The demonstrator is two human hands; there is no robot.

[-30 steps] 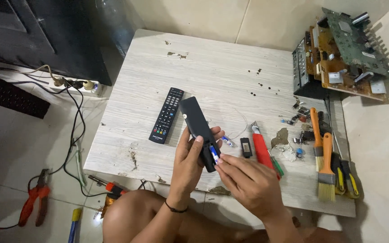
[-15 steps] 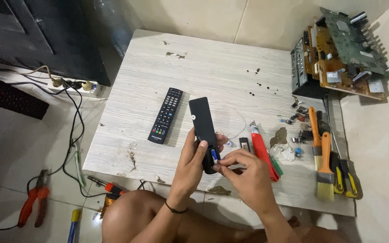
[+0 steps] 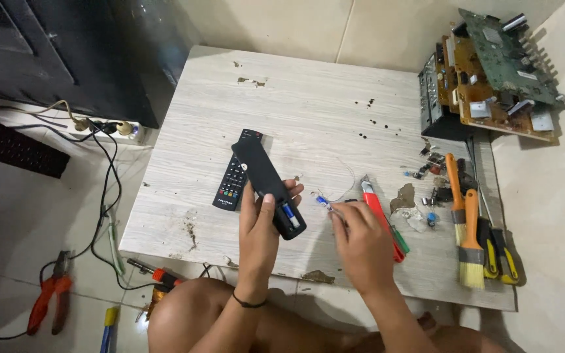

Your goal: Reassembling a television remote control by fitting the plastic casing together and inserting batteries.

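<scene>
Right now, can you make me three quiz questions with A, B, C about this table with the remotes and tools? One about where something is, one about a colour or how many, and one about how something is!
1. Where do the circuit boards lie?
A. far right corner of the table
B. on the floor by the pliers
C. under the brushes

2. How many remote controls show?
A. one
B. two
C. four

3. How is the black remote in the left hand?
A. battery bay open, a battery showing
B. cover shut tight
C. snapped in two

Answers:
1. A, the boards are stacked at the table's far right corner.
2. B, one is held and another remote lies on the table, buttons up.
3. A, the open bay shows a battery inside, while the right hand pinches a small piece beside it.
</scene>
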